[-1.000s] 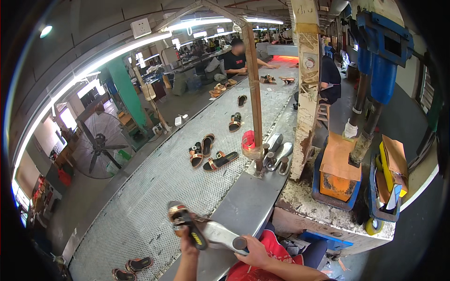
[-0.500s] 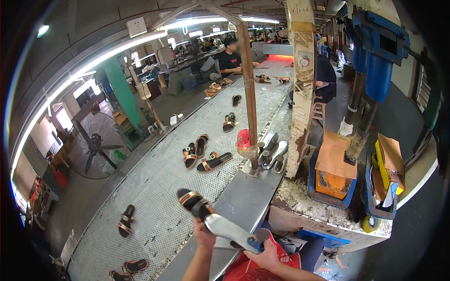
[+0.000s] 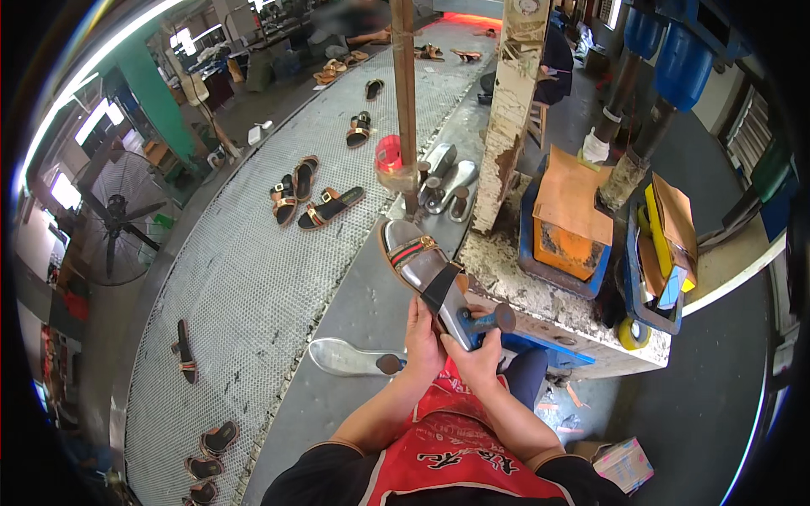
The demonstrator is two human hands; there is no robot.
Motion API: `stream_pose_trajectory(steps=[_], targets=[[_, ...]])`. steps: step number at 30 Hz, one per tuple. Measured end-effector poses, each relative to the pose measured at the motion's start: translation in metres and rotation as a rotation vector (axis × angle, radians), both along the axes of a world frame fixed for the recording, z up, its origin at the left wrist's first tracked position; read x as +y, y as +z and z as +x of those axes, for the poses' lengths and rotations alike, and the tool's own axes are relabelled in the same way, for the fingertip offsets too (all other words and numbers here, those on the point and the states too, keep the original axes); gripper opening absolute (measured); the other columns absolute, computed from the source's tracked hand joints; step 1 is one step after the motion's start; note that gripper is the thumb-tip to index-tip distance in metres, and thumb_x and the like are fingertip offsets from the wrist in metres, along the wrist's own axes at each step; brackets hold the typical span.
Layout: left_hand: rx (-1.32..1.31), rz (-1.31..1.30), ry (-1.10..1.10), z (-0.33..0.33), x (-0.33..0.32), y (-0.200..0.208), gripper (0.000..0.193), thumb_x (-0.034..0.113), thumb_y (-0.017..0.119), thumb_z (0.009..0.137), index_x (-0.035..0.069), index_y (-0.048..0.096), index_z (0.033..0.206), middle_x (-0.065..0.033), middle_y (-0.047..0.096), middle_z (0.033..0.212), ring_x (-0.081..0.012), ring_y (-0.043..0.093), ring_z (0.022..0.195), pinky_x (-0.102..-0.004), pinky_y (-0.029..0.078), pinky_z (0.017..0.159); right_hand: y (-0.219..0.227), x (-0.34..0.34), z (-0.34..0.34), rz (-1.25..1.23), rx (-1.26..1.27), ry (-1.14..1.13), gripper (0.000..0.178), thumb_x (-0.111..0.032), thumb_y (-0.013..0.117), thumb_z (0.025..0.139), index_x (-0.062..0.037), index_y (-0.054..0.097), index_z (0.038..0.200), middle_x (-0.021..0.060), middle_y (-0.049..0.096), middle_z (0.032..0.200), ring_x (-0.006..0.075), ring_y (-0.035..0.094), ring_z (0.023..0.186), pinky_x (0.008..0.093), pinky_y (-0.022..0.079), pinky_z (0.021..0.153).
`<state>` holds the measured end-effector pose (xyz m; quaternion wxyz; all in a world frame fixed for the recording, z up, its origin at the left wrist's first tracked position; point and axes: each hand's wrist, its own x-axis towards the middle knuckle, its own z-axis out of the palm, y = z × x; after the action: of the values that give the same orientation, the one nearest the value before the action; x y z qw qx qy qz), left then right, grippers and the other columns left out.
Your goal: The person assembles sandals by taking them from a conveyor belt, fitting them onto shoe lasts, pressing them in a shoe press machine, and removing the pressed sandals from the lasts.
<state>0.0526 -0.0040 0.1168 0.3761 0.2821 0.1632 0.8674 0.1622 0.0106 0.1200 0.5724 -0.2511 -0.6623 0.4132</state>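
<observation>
Head view: sandal on metal last (image 3: pixel 426 274) gripped between both hands (image 3: pixel 451 341)

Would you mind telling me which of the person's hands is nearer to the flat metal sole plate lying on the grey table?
Left. The left hand is just right of the metal sole plate, almost touching its heel end; the right hand is farther right, under the sandal.

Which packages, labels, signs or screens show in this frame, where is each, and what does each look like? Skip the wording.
Cardboard box: on the blue stand right of the pillar, brown flaps, orange side.
Open cardboard carton: further right, brown flap, yellow sheet beside it.
Small printed box: on the floor at lower right, pale with coloured print.
Apron print: pale lettering on the red apron, bottom centre.
Screens or signs: none I can make out.
</observation>
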Motion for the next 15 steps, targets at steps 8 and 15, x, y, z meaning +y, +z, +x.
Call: stream_pose_trajectory(steps=[8,15], targets=[[-0.034,-0.054,-0.091,0.022,-0.004,-0.01,0.039,0.033,0.052,0.114,0.011,0.048,0.147,-0.0091,0.064,0.14,-0.0225,0.066,0.124,-0.0422,0.056,0.106,-0.023,0.004,0.007,0.05,0.032,-0.045,0.068,-0.009,0.091,0.073,0.0009,0.052,0.128,0.0142,0.058,0.13,0.023,0.057,0.124,0.0372,0.045,0.109],[0.131,-0.198,-0.046,0.013,0.033,-0.014,0.058,0.039,0.056,0.113,0.004,0.043,0.158,-0.0116,0.06,0.147,-0.0231,0.061,0.13,-0.0388,0.047,0.113,0.009,0.039,0.032,-0.04,0.053,-0.27,0.064,-0.012,0.093,0.072,-0.0008,0.059,0.125,0.0131,0.068,0.123,0.021,0.064,0.113,0.036,0.05,0.103]])
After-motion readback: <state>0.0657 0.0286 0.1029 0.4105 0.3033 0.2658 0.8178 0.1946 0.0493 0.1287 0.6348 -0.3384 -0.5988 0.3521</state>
